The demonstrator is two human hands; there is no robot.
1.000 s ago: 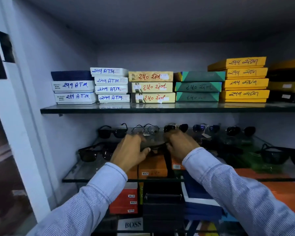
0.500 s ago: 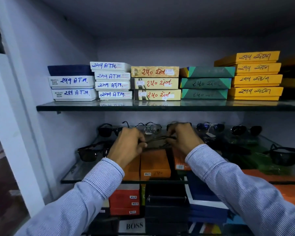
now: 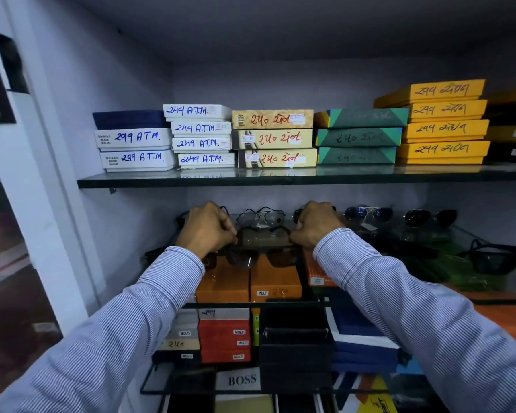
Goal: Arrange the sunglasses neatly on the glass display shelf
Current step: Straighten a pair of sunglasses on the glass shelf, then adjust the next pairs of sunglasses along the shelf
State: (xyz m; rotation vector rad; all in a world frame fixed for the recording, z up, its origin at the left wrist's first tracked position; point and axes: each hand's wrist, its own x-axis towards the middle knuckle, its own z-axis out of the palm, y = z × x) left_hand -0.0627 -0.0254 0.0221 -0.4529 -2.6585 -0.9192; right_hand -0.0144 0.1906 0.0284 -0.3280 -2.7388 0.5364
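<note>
Dim, bluish light; wide-angle bending at edges, soft corners.

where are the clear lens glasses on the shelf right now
In the head view the clear-lens glasses sit in the back row of the glass display shelf, centre-left, between the left hand and right hand.

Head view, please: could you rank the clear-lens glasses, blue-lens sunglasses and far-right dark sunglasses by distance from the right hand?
From the right hand:
1. Clear-lens glasses, just to its left.
2. Blue-lens sunglasses, to its right.
3. Far-right dark sunglasses, front right edge.
</note>
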